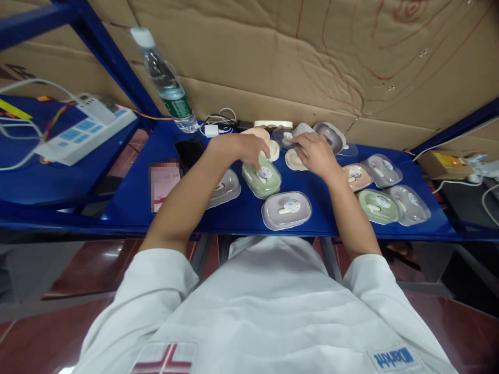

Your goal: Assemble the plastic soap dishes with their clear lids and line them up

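My left hand [251, 149] reaches over the far end of a green oval box [263, 182] with a clear lid, a round label and a small cream piece on top. Its fingers are apart, the thumb near the lid and a fingertip beside a cream part [274, 150]. My right hand [316, 153] has its fingers bent and spread above a shallow cream dish [293, 160], close to a loose clear lid [284, 138]. Whether those fingertips grip the dish is hard to see. Nearest me on the table lies a grey-lilac lidded box [287, 210].
Several lidded boxes, including a green one [377, 206] and a peach one [356, 176], sit at the right. A water bottle [167, 85], a phone [189, 153] and a white charger [212, 130] are at the left. Cardboard [249, 62] walls off the back.
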A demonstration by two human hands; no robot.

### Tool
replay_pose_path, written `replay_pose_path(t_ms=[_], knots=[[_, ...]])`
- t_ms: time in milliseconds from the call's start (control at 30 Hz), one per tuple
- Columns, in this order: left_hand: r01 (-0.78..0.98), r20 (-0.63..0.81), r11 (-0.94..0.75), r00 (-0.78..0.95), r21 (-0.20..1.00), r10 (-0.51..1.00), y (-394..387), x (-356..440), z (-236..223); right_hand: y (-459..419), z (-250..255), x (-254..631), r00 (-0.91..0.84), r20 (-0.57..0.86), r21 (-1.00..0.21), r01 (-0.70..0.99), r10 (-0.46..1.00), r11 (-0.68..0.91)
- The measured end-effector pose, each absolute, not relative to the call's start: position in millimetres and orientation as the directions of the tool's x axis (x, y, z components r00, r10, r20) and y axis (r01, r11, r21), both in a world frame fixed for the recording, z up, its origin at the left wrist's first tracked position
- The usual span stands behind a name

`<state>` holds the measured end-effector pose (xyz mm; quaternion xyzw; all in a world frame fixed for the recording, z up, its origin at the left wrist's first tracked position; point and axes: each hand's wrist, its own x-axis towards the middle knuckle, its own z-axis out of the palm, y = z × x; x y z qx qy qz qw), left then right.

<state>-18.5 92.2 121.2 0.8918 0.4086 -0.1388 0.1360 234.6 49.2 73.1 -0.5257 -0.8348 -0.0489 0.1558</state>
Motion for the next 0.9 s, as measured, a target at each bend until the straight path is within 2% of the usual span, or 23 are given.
replay_pose_path(t_ms=[100,167,267,367,467,533,600,700,800,900], knots=[[0.776,-0.387,-0.621,0.610,0.112,0.692,87.5,-8.6,116.5,36.1,73.4,216.1,-0.605,0.281,-0.289,0.687,0.744,0.667],[0.815,-0.376,-0.575,0.555,0.071,0.742,85.9,-4.2,113.3,30.9,68.8,208.1,-0.665,0.258,-0.379,0.598,0.701,0.706],[0.843,-0.358,-0.538,0.509,0.024,0.783,86.8,-4.0,110.8,32.2,59.0,208.2,-0.669,0.240,-0.370,0.607,0.703,0.704],[0.813,-0.319,-0.579,0.565,0.059,0.761,88.1,-9.3,112.4,41.1,52.3,217.7,-0.670,0.237,-0.364,0.609,0.703,0.704],[0.774,-0.174,-0.620,0.634,0.132,0.754,84.6,-13.3,116.9,49.9,52.3,227.0,-0.637,0.250,-0.405,0.615,0.729,0.677],[0.763,-0.102,-0.633,0.645,0.131,0.757,79.3,-12.6,120.3,53.5,54.6,230.6,-0.579,0.290,-0.377,0.663,0.762,0.647],[0.757,-0.111,-0.646,0.653,0.097,0.749,73.1,-9.4,122.9,54.5,56.8,231.5,-0.484,0.362,-0.291,0.754,0.797,0.590],[0.759,-0.219,-0.649,0.641,0.041,0.736,65.9,-3.2,124.2,49.9,58.4,227.4,-0.378,0.422,-0.197,0.849,0.824,0.490],[0.788,-0.286,-0.616,0.584,-0.027,0.760,63.7,0.4,122.8,40.1,57.0,218.7,-0.484,0.316,-0.288,0.770,0.816,0.569],[0.809,-0.277,-0.582,0.544,-0.076,0.792,64.8,0.1,121.3,33.1,51.8,210.0,-0.646,0.173,-0.394,0.646,0.743,0.653]])
